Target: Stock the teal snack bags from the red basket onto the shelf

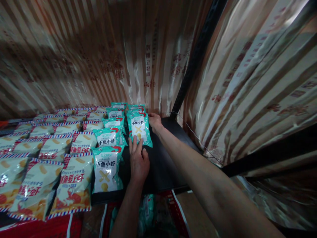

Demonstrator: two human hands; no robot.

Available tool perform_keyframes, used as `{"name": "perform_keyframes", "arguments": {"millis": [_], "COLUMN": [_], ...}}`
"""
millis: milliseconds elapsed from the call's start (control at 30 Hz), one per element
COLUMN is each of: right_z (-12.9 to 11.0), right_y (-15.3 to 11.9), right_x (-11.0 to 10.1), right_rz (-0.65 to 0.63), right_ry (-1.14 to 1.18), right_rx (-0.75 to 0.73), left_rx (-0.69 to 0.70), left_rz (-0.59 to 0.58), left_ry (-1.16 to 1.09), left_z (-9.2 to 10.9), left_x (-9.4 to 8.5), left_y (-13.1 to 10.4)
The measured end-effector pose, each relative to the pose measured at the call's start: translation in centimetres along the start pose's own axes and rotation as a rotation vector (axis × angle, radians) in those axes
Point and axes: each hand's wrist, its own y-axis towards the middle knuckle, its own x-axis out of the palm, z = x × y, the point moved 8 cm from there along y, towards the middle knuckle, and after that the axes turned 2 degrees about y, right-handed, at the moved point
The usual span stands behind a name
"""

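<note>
A teal and white snack bag stands upright at the front of the right-hand row on the black shelf. My left hand lies against its lower front, fingers stretched out and touching the bag. At the bag's right edge, my right hand has its fingers bent around the side; the fingertips are partly hidden. Behind this bag, more teal bags stand close together. To the left runs another row of the same kind, with a teal snack bag at the shelf's front edge.
Several rows of red, white and blue edged snack bags fill the shelf's left side. A black post rises at the back right corner, with a thin wire nearby. Striped plastic sheeting hangs behind. Below is an open box with teal bags.
</note>
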Motion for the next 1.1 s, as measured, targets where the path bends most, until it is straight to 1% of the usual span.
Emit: {"name": "perform_keyframes", "arguments": {"millis": [167, 400, 500, 567, 667, 733, 800, 867, 933, 1000, 1100], "right_z": [-0.3, -0.4, -1.0, -1.8, -3.9, -5.7, -7.5, -8.6, -8.8, -8.5, -7.3], "right_y": [-0.7, -2.9, -4.1, -5.4, -8.4, -11.4, -14.8, -18.3, -21.4, -24.0, -27.2], "right_x": [-1.1, -3.0, -3.9, -4.6, -5.4, -5.8, -5.8, -5.7, -5.9, -6.0, -5.9], "right_rz": [0.037, 0.114, 0.156, 0.180, 0.207, 0.199, 0.136, 0.071, 0.046, 0.043, 0.014], "right_ry": [-0.008, -0.030, -0.020, -0.009, 0.054, 0.192, 0.255, 0.278, 0.294, 0.301, 0.290], "right_rx": [-0.011, -0.053, -0.072, -0.081, -0.112, -0.160, -0.200, -0.214, -0.192, -0.146, -0.083], "left_rx": [0.000, 0.018, 0.034, 0.049, 0.107, 0.164, 0.207, 0.213, 0.194, 0.180, 0.210], "left_rz": [-0.002, 0.058, 0.101, 0.129, 0.173, 0.178, 0.168, 0.151, 0.128, 0.083, -0.033], "left_ry": [-0.008, -0.023, -0.041, -0.042, -0.041, -0.032, -0.014, 0.008, 0.029, 0.041, 0.028], "left_z": [-0.1, -0.2, -0.2, -0.1, 0.5, 1.2, 1.8, 2.1, 2.3, 2.5, 3.2], "left_x": [0.0, -0.2, -0.5, -0.7, -1.1, -1.3, -1.5, -1.9, -2.4, -2.9, -3.9], "left_y": [0.0, -0.2, -0.3, -0.3, -0.6, -0.9, -1.2, -1.5, -1.9, -2.4, -3.9]}}
